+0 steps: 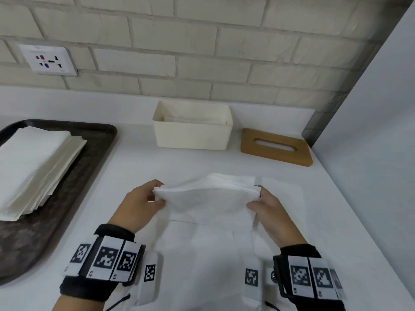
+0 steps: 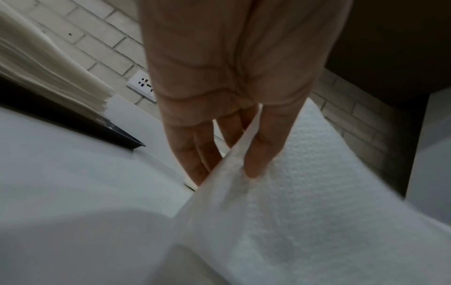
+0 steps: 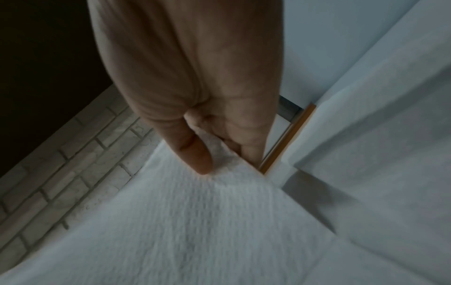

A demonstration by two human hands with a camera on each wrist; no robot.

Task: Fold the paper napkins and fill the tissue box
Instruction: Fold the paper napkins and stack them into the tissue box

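Note:
A white paper napkin (image 1: 207, 198) is lifted off the white counter between both hands, its near part draping down. My left hand (image 1: 143, 204) pinches its left corner between thumb and fingers; the left wrist view shows the textured napkin (image 2: 305, 202) caught between the thumb and fingers (image 2: 192, 154) of that hand (image 2: 234, 160). My right hand (image 1: 267, 207) pinches the right corner; the right wrist view shows that hand (image 3: 219, 158) with the napkin (image 3: 195, 221) under its thumb. The cream tissue box (image 1: 193, 127) stands open at the back with folded napkins inside. Its wooden slotted lid (image 1: 276, 147) lies to the right.
A dark tray (image 1: 89, 158) at the left carries a thick stack of unfolded napkins (image 1: 33, 167). A brick wall with a socket (image 1: 48, 59) runs behind the counter. A white panel (image 1: 381, 108) closes off the right side. Another flat napkin (image 1: 280, 189) lies under the right hand.

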